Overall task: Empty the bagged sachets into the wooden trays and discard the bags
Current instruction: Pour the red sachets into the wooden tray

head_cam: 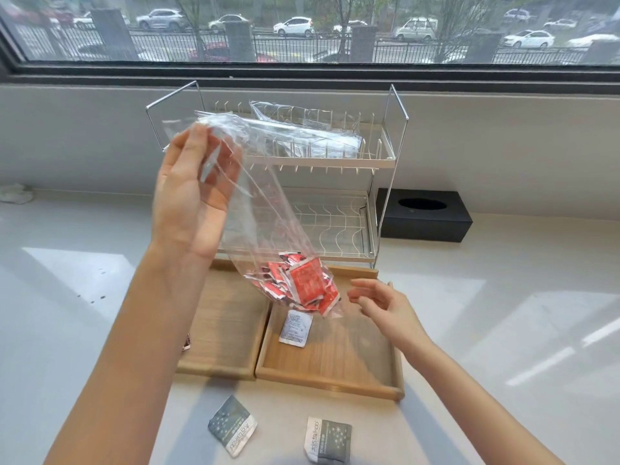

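Wide window along far wall; daylight, parked cars outside. Pale counter below. Black box far right.

The bag is made of clear, colourless plastic. The sachets inside it are printed in red with white edges. One white sachet with small dark print is seen in the right tray, which is of light brown wood, like the left tray. Two grey and white packets carry a pattern of white star-like dots. The rack is white, the tissue box black, the worktop pale grey.
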The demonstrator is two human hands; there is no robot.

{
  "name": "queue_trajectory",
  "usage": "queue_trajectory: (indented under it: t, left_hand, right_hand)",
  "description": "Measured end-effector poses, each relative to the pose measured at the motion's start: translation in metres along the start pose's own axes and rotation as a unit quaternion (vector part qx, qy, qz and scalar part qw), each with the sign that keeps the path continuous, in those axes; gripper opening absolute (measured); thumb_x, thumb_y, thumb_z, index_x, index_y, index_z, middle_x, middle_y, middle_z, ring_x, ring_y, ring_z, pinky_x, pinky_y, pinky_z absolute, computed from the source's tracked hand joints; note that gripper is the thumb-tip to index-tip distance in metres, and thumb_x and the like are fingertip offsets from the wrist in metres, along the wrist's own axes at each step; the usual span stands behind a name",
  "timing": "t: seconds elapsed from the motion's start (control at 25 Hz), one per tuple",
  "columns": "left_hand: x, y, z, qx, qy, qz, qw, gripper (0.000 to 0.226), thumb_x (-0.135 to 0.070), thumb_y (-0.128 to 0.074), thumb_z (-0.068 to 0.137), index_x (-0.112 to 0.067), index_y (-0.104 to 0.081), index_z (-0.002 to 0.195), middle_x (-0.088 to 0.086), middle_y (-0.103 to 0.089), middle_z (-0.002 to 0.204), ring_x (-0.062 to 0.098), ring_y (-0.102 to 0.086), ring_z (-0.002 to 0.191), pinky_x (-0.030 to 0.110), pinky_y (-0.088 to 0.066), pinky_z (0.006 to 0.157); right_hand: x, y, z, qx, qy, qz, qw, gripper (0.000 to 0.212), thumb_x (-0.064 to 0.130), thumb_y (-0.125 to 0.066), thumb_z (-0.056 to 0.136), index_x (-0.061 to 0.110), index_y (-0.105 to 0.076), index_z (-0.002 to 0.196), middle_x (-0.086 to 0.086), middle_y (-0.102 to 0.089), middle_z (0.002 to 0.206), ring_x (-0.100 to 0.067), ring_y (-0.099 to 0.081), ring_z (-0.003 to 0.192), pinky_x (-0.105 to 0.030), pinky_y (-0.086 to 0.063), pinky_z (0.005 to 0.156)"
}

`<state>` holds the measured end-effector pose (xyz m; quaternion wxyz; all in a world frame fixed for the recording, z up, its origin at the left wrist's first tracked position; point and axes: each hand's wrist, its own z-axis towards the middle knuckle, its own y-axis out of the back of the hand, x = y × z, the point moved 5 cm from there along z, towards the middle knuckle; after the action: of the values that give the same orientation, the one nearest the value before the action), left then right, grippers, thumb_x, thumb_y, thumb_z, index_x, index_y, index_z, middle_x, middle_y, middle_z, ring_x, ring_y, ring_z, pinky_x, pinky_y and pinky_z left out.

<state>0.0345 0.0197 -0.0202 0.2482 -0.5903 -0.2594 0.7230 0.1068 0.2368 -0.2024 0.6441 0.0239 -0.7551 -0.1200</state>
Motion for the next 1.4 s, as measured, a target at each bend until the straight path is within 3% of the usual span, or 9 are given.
queue_trajectory:
  t: [0.12,0.2,0.44,0.6,0.8,0.96,1.28,1.36,1.4]
  left_hand:
    - [0.011,-0.010,-0.003,0.003,0.019,-0.013,1.000,0.019,-0.013,-0.048,0.090,-0.018,-0.054,0.073,-0.009,-0.066,0.056,0.004,-0.063,0.060,0.019,-0.055,0.069]
    - [0.018,-0.017,-0.007,0.006,0.030,-0.022,0.999,0.019,-0.013,-0.048,0.090,-0.017,-0.055,0.073,-0.008,-0.066,0.057,0.004,-0.063,0.060,0.018,-0.055,0.066]
    - [-0.008,0.002,0.001,-0.011,-0.021,-0.028,0.999,0.016,-0.013,-0.049,0.090,-0.015,-0.055,0.075,-0.007,-0.067,0.057,0.004,-0.063,0.059,0.018,-0.054,0.064]
    - [-0.029,0.051,0.015,-0.075,-0.063,-0.011,0.995,0.018,-0.010,-0.048,0.090,-0.015,-0.052,0.073,-0.009,-0.066,0.053,0.002,-0.062,0.056,0.016,-0.053,0.063]
    - [-0.016,0.097,0.015,-0.161,-0.033,0.061,0.985,0.021,-0.011,-0.047,0.090,-0.018,-0.050,0.070,-0.012,-0.063,0.048,-0.001,-0.058,0.052,0.011,-0.049,0.060]
    - [-0.002,0.117,0.005,-0.201,-0.004,0.103,0.974,0.022,-0.015,-0.050,0.089,-0.022,-0.050,0.068,-0.014,-0.060,0.045,-0.001,-0.055,0.053,0.014,-0.048,0.059]
    - [0.006,0.142,0.000,-0.256,-0.037,0.324,0.910,0.022,-0.023,-0.052,0.088,-0.029,-0.043,0.069,-0.008,-0.048,0.076,0.006,-0.049,0.074,0.016,-0.041,0.066]
    - [0.004,0.139,-0.001,-0.251,-0.071,0.438,0.860,0.012,-0.016,-0.052,0.086,-0.026,-0.045,0.085,0.001,-0.048,0.099,0.017,-0.047,0.092,0.025,-0.042,0.078]
    - [0.001,0.131,-0.004,-0.247,-0.112,0.525,0.806,0.016,-0.012,-0.052,0.084,-0.019,-0.047,0.097,0.008,-0.046,0.110,0.023,-0.045,0.102,0.032,-0.039,0.088]
  right_hand:
    - [0.000,-0.031,-0.011,0.136,-0.057,0.001,0.989,0.057,0.015,-0.059,0.086,0.019,-0.033,0.137,-0.001,-0.054,0.122,-0.010,-0.057,0.103,-0.018,-0.048,0.082]
    - [-0.007,-0.057,-0.012,0.149,-0.075,0.000,0.986,0.070,0.016,-0.064,0.082,0.018,-0.025,0.140,-0.004,-0.050,0.130,-0.013,-0.056,0.107,-0.019,-0.047,0.084]
    - [0.007,-0.056,0.006,0.022,0.043,0.037,0.998,0.012,0.011,-0.056,0.087,0.005,-0.065,0.092,0.001,-0.064,0.075,0.010,-0.057,0.058,-0.013,-0.047,0.066]
    - [0.046,0.008,-0.001,-0.105,0.092,0.033,0.990,0.010,0.018,-0.062,0.083,0.018,-0.064,0.074,0.006,-0.062,0.066,0.004,-0.054,0.057,-0.012,-0.044,0.062]
    - [0.117,0.036,-0.021,-0.113,0.222,-0.014,0.968,0.018,0.020,-0.063,0.082,0.021,-0.061,0.064,0.012,-0.060,0.056,0.000,-0.052,0.056,-0.011,-0.042,0.058]
    - [0.126,0.041,-0.022,-0.096,0.217,-0.040,0.971,0.016,0.022,-0.063,0.081,0.024,-0.066,0.066,0.018,-0.060,0.051,0.002,-0.050,0.052,-0.006,-0.039,0.055]
    - [0.084,0.032,-0.012,-0.055,0.065,-0.005,0.996,0.027,0.028,-0.055,0.087,0.019,-0.070,0.066,0.018,-0.061,0.046,0.006,-0.051,0.050,-0.006,-0.041,0.059]
    - [0.078,0.031,-0.010,-0.052,0.043,0.016,0.998,0.026,0.027,-0.056,0.086,0.017,-0.070,0.066,0.014,-0.064,0.048,0.006,-0.053,0.049,-0.007,-0.042,0.057]
    - [0.076,0.030,-0.010,-0.050,0.039,0.022,0.998,0.026,0.026,-0.057,0.086,0.017,-0.071,0.067,0.012,-0.063,0.048,0.004,-0.051,0.049,-0.009,-0.042,0.056]
